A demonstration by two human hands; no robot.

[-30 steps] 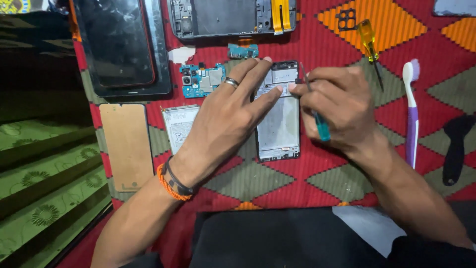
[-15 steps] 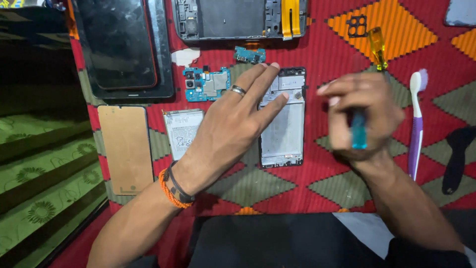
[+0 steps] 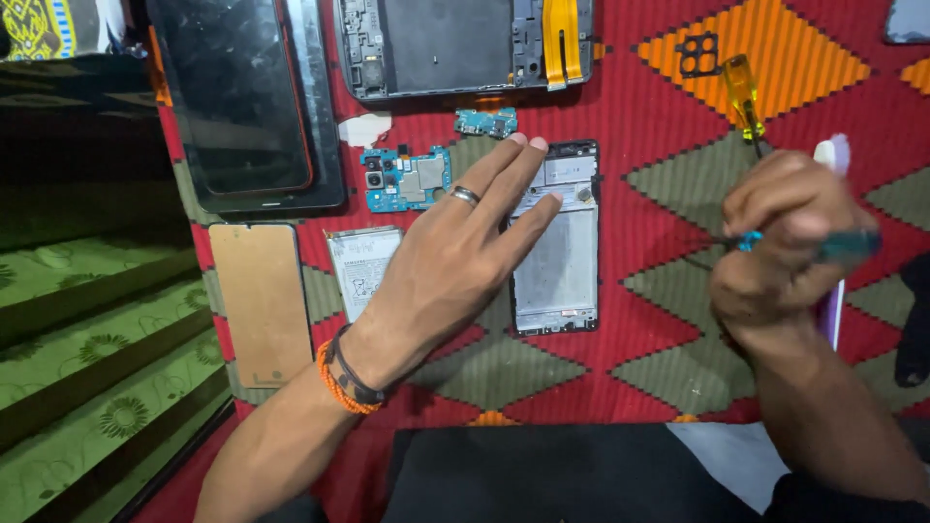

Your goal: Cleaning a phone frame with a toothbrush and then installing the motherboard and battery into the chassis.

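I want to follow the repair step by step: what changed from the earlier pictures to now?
The right hand drew away to the right from the phone frame, holding the teal-handled tool, now turned sideways. The left hand stayed flat on the frame; the circuit board and battery did not move.

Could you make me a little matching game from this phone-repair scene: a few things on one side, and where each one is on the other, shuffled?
Things:
1. blue-handled tool
2. phone frame
3. blue circuit board
4. yellow-handled screwdriver

Places:
A. lying on the cloth above the right hand
B. under the left hand's fingertips
C. gripped in the right hand
D. just left of the left hand's ringed finger

Pairs: 1-C, 2-B, 3-D, 4-A
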